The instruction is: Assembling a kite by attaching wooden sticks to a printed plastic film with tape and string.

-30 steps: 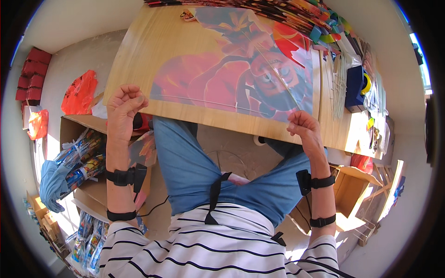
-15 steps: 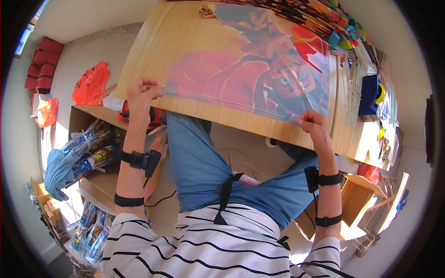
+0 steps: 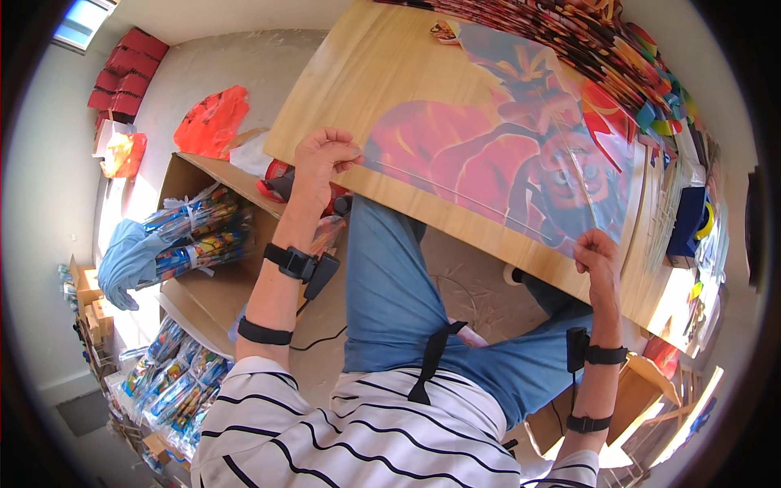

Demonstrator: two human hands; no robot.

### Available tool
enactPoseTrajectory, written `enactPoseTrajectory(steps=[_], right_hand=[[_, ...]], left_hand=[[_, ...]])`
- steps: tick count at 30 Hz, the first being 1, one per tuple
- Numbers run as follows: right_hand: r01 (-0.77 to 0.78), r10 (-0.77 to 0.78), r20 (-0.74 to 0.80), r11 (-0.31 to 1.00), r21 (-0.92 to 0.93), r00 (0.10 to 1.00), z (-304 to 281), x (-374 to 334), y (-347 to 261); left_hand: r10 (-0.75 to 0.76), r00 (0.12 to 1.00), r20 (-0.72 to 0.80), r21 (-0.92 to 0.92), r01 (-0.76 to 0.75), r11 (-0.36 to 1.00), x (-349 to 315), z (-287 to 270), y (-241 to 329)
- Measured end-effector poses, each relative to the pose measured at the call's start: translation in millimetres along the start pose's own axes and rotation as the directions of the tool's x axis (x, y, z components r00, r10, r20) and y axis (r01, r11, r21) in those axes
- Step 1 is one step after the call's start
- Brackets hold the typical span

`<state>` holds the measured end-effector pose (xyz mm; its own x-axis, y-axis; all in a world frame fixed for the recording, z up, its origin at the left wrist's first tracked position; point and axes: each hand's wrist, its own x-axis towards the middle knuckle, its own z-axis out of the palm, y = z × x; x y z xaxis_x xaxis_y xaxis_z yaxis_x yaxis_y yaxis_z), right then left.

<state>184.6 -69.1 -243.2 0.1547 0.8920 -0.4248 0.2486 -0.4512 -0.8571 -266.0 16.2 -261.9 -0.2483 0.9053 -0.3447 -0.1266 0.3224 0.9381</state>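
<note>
My left hand (image 3: 323, 154) and right hand (image 3: 599, 254), pinched, contents unclear, adjoin the red-printed clear plastic sheet (image 3: 468, 154), likely light, floppy, best edge-held.

Printed sheet (image 3: 472, 154): red, orange, dark figure print | Tabletop (image 3: 390, 73): pale wood grain | Shirt (image 3: 390, 431): white, black stripes | Trousers (image 3: 386, 276): blue | Forearm straps (image 3: 266, 331): black

left grip (image 3: 325, 154), right grip (image 3: 597, 252) | both pinched at printed sheet (image 3: 455, 154) (near edge) | wooden table (image 3: 382, 73)
</note>
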Motion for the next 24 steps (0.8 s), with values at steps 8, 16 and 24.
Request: enactPoseTrajectory(steps=[8, 16, 24], right_hand=[[-0.013, 0.013, -0.004, 0.999, 0.039, 1.000, -3.0, 1.6, 8.0], [-0.021, 0.022, -0.009, 0.999, 0.044, 1.000, 0.0, 1.5, 6.3], [-0.019, 0.020, -0.010, 0.999, 0.039, 1.000, -1.3, 3.8, 7.8]], left_hand=[[0.155, 0.987, -0.035, 0.089, -0.152, 0.984, 3.8, 6.9, -17.3], [0.304, 0.948, -0.099, 0.396, -0.242, 0.886, 7.1, 15.8, -33.8], [0.390, 0.915, -0.107, 0.548, -0.273, 0.791, 6.0, 23.8, -33.5]])
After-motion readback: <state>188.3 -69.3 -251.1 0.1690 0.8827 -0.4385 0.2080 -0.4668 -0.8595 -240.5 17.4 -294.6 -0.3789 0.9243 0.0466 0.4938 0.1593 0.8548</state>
